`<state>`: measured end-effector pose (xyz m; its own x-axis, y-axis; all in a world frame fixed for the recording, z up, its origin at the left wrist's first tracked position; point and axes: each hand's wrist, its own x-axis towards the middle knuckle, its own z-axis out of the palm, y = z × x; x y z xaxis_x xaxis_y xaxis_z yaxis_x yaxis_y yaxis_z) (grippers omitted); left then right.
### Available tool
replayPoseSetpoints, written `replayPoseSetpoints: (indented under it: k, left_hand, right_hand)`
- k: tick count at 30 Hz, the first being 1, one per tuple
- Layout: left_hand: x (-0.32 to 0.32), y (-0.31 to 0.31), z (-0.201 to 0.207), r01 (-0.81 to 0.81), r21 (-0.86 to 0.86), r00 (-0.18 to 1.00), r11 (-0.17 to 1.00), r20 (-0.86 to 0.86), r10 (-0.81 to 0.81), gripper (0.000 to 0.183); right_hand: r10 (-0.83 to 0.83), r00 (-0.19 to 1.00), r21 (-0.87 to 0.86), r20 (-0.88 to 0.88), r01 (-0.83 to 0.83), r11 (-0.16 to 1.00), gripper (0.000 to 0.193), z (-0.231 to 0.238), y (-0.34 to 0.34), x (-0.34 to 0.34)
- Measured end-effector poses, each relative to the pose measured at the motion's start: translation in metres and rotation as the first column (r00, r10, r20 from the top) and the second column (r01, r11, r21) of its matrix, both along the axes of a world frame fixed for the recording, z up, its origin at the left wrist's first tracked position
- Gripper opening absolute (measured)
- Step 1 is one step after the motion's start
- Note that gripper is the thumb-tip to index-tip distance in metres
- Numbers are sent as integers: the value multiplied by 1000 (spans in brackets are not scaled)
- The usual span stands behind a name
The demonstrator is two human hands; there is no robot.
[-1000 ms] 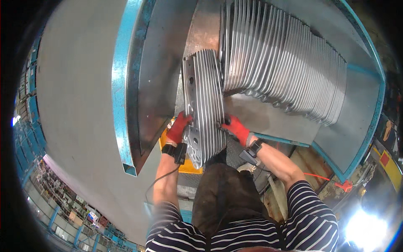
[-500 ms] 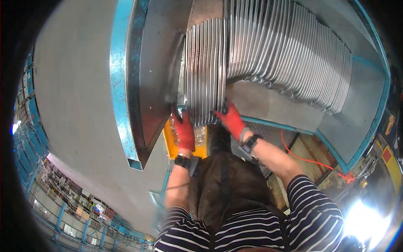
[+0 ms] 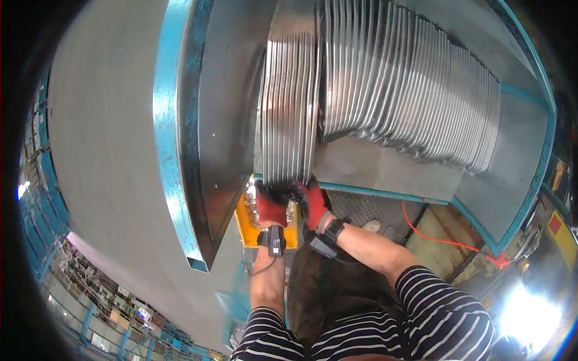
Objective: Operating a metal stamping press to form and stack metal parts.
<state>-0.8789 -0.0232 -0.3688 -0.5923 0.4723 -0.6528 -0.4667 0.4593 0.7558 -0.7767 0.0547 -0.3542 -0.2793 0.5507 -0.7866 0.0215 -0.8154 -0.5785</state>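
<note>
A narrow stack of long, shiny metal tubes (image 3: 288, 120) runs away from me, its pieces side by side. Both hands wear red gloves with dark fingers and meet the near ends of this stack. My left hand (image 3: 272, 207) is closed on the ends at the left corner. Close beside it, my right hand (image 3: 310, 204) grips the right corner. The tube ends and the dark glove fingers overlap, so some fingertips are hidden. A larger row of similar metal tubes (image 3: 409, 90) stands to the right, separated by a thin dark gap.
A blue-edged metal bin wall (image 3: 509, 162) bounds the right. On the left stands a blue square-tube frame (image 3: 168, 120). Below my left hand is a yellow crate (image 3: 244, 225) holding small shiny pieces. An orange-red cord (image 3: 439, 240) crosses the floor at the right.
My hands have moved from the two sides of the narrow stack to its near ends and closer together. The view has shifted slightly.
</note>
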Motion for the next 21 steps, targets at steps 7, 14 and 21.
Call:
replayPoseSetpoints:
  k: [7,14,21]
  left_hand:
    - [-55,122,18,-733,236,577,638,713,399,54]
    - [-7,115,25,-611,-104,568,785,634,526,92]
    - [20,109,51,-446,-101,687,889,598,413,79]
  right_hand:
    - [-418,836,-463,-356,231,856,42,20,78,-23]
    - [-421,887,-380,-189,329,865,42,-9,123,38]
    - [-616,710,-608,-342,332,721,43,-30,168,-38]
